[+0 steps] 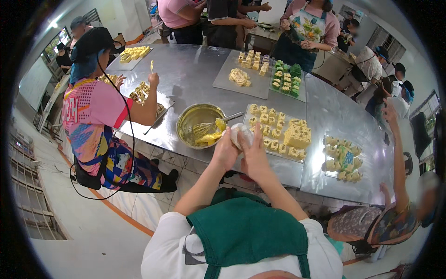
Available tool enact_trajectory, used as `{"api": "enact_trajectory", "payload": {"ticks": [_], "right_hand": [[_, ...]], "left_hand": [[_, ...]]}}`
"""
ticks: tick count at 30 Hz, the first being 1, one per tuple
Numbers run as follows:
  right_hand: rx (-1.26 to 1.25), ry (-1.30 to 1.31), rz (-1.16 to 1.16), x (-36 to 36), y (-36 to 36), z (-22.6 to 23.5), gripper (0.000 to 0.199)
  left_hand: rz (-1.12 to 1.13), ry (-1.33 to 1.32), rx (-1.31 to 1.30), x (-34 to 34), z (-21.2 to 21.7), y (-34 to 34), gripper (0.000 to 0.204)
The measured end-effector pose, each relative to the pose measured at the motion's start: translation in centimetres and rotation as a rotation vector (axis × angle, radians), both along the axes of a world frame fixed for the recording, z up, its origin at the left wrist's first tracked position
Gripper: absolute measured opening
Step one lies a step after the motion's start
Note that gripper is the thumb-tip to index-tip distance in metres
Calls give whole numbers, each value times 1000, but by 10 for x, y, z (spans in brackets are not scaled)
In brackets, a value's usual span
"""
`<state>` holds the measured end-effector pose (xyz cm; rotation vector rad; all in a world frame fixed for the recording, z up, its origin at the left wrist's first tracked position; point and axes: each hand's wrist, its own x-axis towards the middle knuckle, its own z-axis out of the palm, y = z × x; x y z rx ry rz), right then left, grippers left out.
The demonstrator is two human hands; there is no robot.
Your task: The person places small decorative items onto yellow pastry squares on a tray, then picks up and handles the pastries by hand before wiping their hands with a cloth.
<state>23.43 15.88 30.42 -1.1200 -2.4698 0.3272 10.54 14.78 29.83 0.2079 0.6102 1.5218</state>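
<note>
My left hand (226, 152) and my right hand (255, 156) come together at the table edge, closed around a crumpled white piping bag (242, 135). Just left of them stands a metal mixing bowl (186, 137), its inside smeared with yellow cream (207, 138). A whisk (236, 115) leans in it, wires in the cream and handle over the right rim. A lump of yellow cream (220, 124) sits by the rim near my left fingertips; what bears it is hard to make out. To the right of my hands, a tray (283, 116) carries pale yellow decorated cake pieces and a larger block cake (298, 135).
Small cakes surround a blue-green decorated one (343, 157) on a clear board at right. Farther back are a green-cake tray (286, 81) and a board (223, 83) with a cream-covered cake. One person (100, 100) works at left; another (371, 218) stands at right. More people stand beyond the table.
</note>
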Motion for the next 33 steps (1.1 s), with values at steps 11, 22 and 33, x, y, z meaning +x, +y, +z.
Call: {"api": "enact_trajectory", "payload": {"ticks": [11, 22, 33], "right_hand": [[12, -50, 49, -9, -10, -14, 70], [-1168, 384, 366, 1, -1, -8, 83], [-961, 763, 184, 25, -5, -18, 72]], "left_hand": [[51, -54, -189, -1, -10, 4, 37], [-50, -280, 48, -26, 21, -6, 63], [-184, -332, 24, -6, 25, 1, 61]]}}
